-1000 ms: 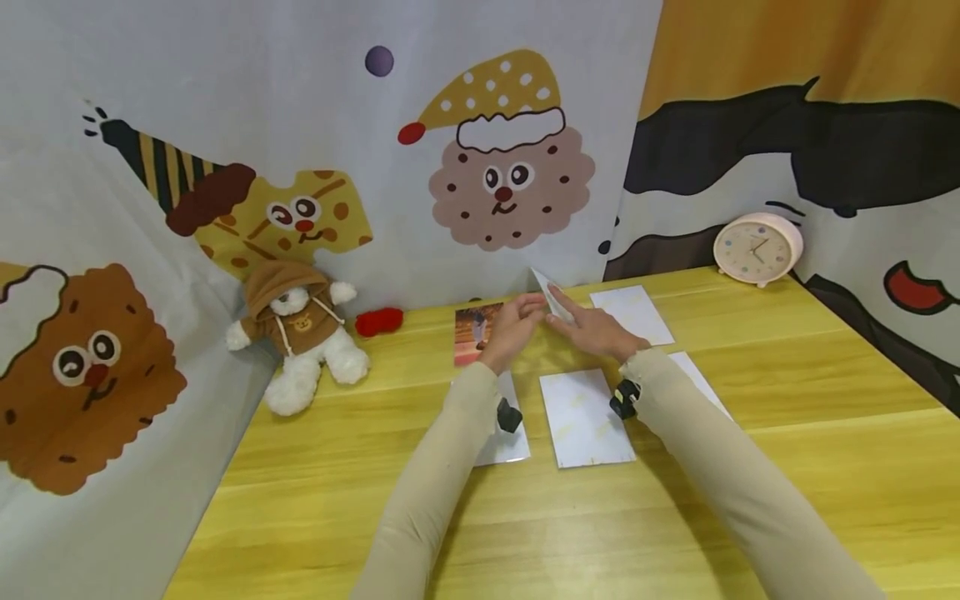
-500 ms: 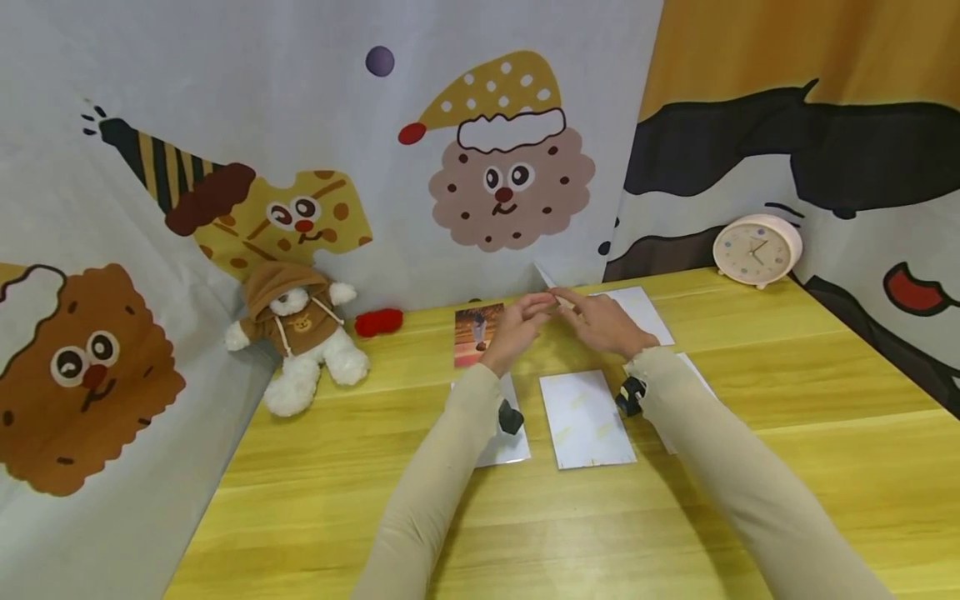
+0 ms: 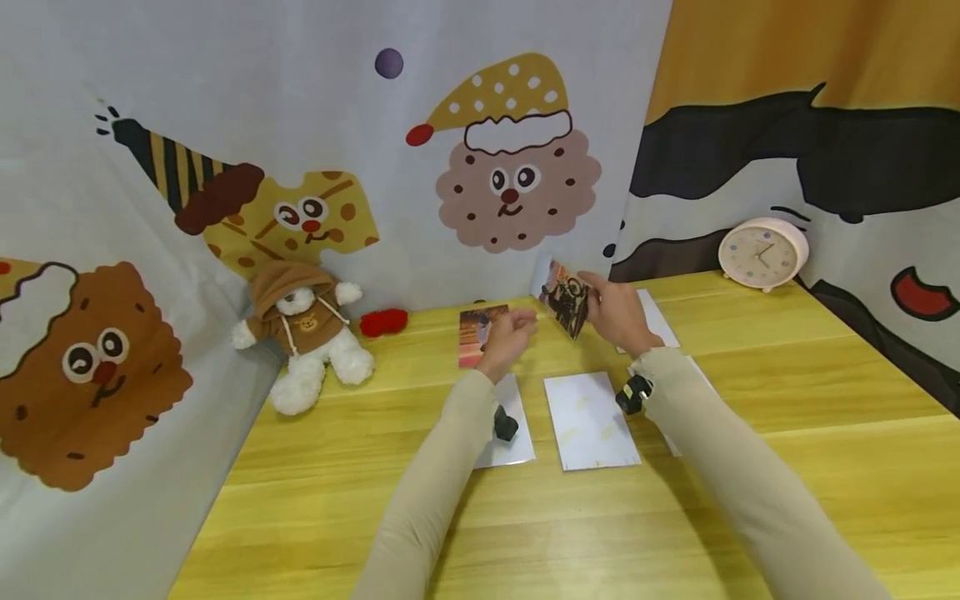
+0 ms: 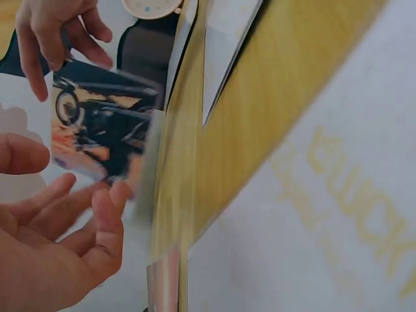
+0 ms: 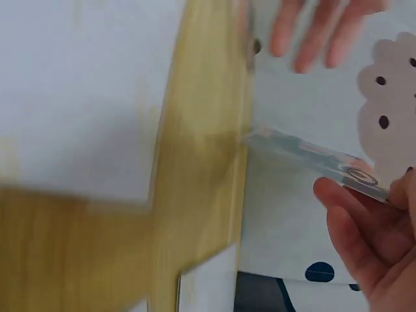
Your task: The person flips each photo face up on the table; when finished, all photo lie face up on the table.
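Observation:
A picture card (image 3: 566, 300) printed with a motorcycle stands tilted over the back of the table, its picture side toward the head camera. My right hand (image 3: 618, 312) pinches its right edge between thumb and fingers. In the right wrist view the same card (image 5: 318, 162) appears nearly edge-on. My left hand (image 3: 508, 343) is to its left, fingers extended and loosely bent, with a gap between them and the card. Beneath that hand in the head view lies a second picture card (image 3: 471, 337), face up and partly covered.
White-backed cards lie on the wooden table (image 3: 525, 533): one at left (image 3: 513, 433), one in the middle (image 3: 592, 425), others partly behind my right arm. A plush bear (image 3: 307, 333), a red item (image 3: 383, 322) and a round clock (image 3: 763, 253) stand along the printed curtain.
The card has turned from its white, nearly edge-on side to show the motorcycle picture. My hands, close together before, are now apart, with the card in the right one only.

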Action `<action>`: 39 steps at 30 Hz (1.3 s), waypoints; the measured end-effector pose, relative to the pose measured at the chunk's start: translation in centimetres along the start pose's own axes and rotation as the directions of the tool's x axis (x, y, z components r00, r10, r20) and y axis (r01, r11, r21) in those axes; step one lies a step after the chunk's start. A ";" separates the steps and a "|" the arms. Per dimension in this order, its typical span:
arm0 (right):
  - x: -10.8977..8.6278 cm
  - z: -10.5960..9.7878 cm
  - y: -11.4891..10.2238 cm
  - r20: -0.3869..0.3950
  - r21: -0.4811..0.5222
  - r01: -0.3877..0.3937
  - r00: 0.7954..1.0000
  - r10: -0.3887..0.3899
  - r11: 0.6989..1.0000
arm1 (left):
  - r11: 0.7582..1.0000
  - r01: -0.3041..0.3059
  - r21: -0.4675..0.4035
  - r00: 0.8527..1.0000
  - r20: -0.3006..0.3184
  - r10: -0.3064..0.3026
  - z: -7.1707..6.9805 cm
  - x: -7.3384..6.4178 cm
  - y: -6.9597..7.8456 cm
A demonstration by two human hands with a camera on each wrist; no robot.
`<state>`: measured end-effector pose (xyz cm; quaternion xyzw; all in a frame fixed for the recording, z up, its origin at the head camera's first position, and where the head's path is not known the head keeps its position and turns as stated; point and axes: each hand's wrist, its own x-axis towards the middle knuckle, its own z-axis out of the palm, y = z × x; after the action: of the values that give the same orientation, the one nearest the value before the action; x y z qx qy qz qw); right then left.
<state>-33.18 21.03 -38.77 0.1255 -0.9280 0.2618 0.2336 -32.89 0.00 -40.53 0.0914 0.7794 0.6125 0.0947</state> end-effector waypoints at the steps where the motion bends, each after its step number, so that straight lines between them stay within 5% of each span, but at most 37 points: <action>1: -0.1 0.1 0.0 -0.008 0.067 -0.033 0.999 0.034 0.997 | 1.000 0.004 0.012 1.000 -0.008 -0.004 0.0 0.0 -0.1; 4: -0.3 0.2 -0.4 0.009 0.291 -0.166 0.985 0.171 0.942 | 0.999 0.001 0.038 1.000 -0.024 0.000 0.1 0.1 -0.2; 7: -0.6 0.2 -0.9 0.077 0.470 -0.307 0.948 0.308 0.827 | 0.999 -0.008 0.038 0.999 -0.042 0.010 0.2 0.2 -0.1; 10: -1.0 0.1 -1.1 0.155 0.563 -0.405 0.908 0.390 0.720 | 1.000 -0.005 0.014 0.997 -0.078 0.006 0.3 0.2 0.2; 12: -1.2 0.1 -1.1 0.189 0.574 -0.441 0.891 0.413 0.689 | 1.000 0.004 -0.002 0.995 -0.100 -0.004 0.4 0.2 0.3; 17: -1.6 0.2 -0.4 0.298 0.532 -0.519 0.855 0.425 0.669 | 0.999 0.034 0.028 0.991 -0.132 -0.030 0.4 0.3 0.3; 21: -1.9 0.6 0.3 0.416 0.486 -0.592 0.803 0.426 0.643 | 0.996 0.047 0.072 0.990 -0.136 -0.037 0.3 0.3 -0.1; 31: -2.1 0.8 1.2 0.560 0.352 -0.677 0.706 0.433 0.647 | 0.986 0.108 0.131 0.993 -0.067 -0.100 0.1 0.4 -0.6; 35: -2.1 1.0 1.4 0.611 0.303 -0.708 0.658 0.441 0.638 | 0.965 0.170 0.199 0.985 -0.058 -0.161 0.3 0.5 -0.4; 39: -2.3 1.2 1.6 0.636 0.286 -0.708 0.644 0.425 0.645 | 0.935 0.209 0.286 0.977 -0.027 -0.211 0.5 0.7 -0.2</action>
<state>-32.20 21.96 -41.53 -0.0626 -0.8383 0.5162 -0.1637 -33.45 0.58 -40.89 0.0218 0.8650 0.4792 0.1470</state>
